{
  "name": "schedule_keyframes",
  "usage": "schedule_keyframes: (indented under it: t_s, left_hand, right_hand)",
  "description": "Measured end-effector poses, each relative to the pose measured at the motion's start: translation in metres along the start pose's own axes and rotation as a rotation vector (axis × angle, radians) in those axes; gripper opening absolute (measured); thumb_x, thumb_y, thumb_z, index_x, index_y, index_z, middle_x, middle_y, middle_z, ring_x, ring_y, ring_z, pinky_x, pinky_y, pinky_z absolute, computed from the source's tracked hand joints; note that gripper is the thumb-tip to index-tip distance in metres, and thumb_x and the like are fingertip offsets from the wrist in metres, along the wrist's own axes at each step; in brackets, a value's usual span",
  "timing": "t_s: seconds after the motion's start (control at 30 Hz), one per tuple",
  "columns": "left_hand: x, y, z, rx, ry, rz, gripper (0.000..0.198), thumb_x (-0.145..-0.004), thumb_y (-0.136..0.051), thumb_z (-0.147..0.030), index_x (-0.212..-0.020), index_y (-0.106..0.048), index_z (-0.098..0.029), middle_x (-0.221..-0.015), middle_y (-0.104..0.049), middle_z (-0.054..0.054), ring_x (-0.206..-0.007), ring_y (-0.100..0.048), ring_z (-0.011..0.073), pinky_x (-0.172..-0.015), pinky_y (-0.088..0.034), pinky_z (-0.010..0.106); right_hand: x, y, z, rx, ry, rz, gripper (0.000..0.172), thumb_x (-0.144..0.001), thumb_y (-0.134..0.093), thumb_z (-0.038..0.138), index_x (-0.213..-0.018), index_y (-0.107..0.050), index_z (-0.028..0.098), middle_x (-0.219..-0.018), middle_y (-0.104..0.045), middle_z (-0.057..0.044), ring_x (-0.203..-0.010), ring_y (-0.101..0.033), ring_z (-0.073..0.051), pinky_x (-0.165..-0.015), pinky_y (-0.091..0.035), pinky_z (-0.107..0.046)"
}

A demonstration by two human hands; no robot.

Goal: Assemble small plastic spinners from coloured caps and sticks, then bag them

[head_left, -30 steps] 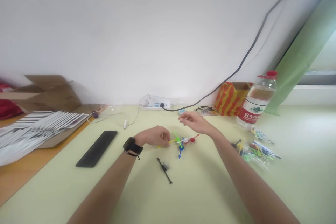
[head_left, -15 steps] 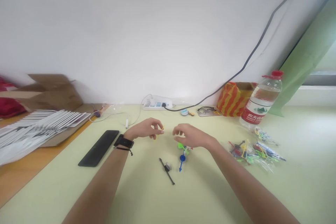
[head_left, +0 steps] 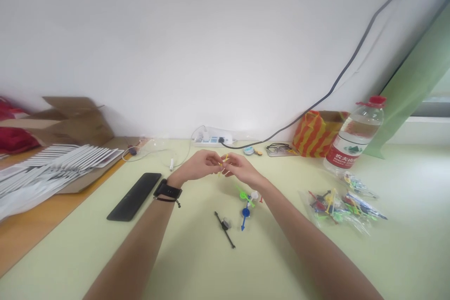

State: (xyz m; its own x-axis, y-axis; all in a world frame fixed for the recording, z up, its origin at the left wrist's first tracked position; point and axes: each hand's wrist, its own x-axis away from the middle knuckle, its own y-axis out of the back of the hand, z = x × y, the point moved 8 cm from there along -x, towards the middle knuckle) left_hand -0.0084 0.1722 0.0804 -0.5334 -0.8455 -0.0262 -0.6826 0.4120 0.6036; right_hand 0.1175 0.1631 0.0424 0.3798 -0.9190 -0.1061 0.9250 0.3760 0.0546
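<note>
My left hand (head_left: pixel 198 166), with a black watch on the wrist, and my right hand (head_left: pixel 239 169) meet above the table, fingers pinched together on a small yellow stick piece (head_left: pixel 224 161) held between them. Below the hands lie small plastic pieces on the pale green table (head_left: pixel 267 253): a green one (head_left: pixel 245 195), a white one (head_left: pixel 253 195), a blue arrow piece (head_left: pixel 244 215) and a black stick piece (head_left: pixel 224 227). A red tip shows beside my right forearm.
A clear bag of several coloured pieces (head_left: pixel 337 208) lies right. A water bottle (head_left: pixel 355 138), striped bag (head_left: pixel 311 133), glasses (head_left: pixel 277 148), power strip (head_left: pixel 213 139) line the wall. A black flat device (head_left: pixel 135 190) and stacked white sheets (head_left: pixel 52 166) lie left.
My left hand lifted the yellow piece off the table. My right hand came across to it, and both hands now pinch the piece together higher up.
</note>
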Motion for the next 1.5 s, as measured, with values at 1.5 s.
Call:
schedule_keyframes:
  t_s: [1.5]
  left_hand:
    - [-0.003, -0.002, 0.029, -0.264, -0.054, 0.077, 0.032, -0.073, -0.081, -0.046, -0.095, -0.079, -0.022, -0.101, -0.077, 0.007, -0.085, -0.069, 0.0213, -0.068, -0.053, 0.027]
  right_hand:
    - [0.024, 0.019, -0.01, 0.692, -0.194, 0.254, 0.013, -0.067, -0.073, 0.015, -0.074, -0.063, 0.019, -0.071, -0.07, -0.001, -0.06, -0.06, -0.015, -0.054, -0.041, -0.025]
